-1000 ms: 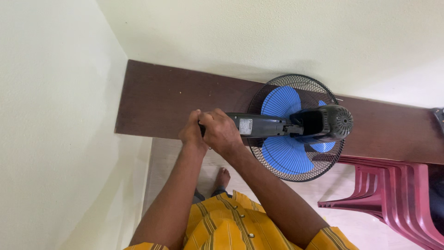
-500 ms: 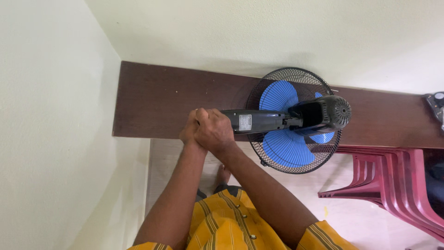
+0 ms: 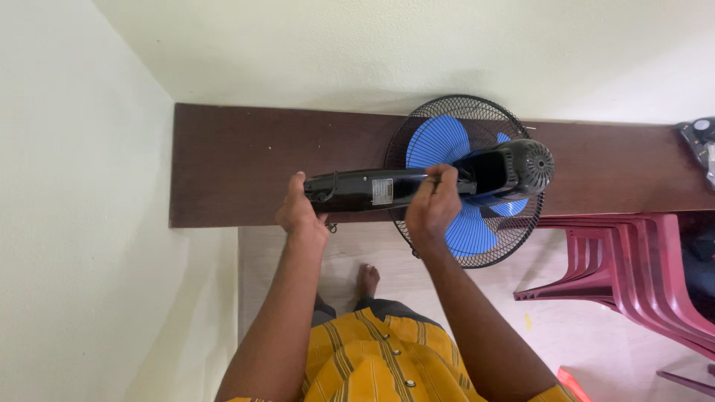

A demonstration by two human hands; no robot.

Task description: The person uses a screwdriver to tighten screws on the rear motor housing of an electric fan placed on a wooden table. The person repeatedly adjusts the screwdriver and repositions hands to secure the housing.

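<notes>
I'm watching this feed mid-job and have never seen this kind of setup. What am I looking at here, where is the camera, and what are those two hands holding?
There is no machine here: the camera sits on a person's head and looks straight down past a yellow striped shirt at their own two bare arms. Below them is a dark brown wooden shelf or tabletop set into a corner of pale walls. Over it lies a fan with blue blades inside a black wire guard, its black motor housing facing up. The left hand grips the end of the fan's black arm, and the right hand wraps around the same arm nearer the motor. At the right stand stacked dark red plastic chairs, and a bare foot shows on the tiled floor. A dark object at the far right edge is cut off; I cannot tell what it is.
</notes>
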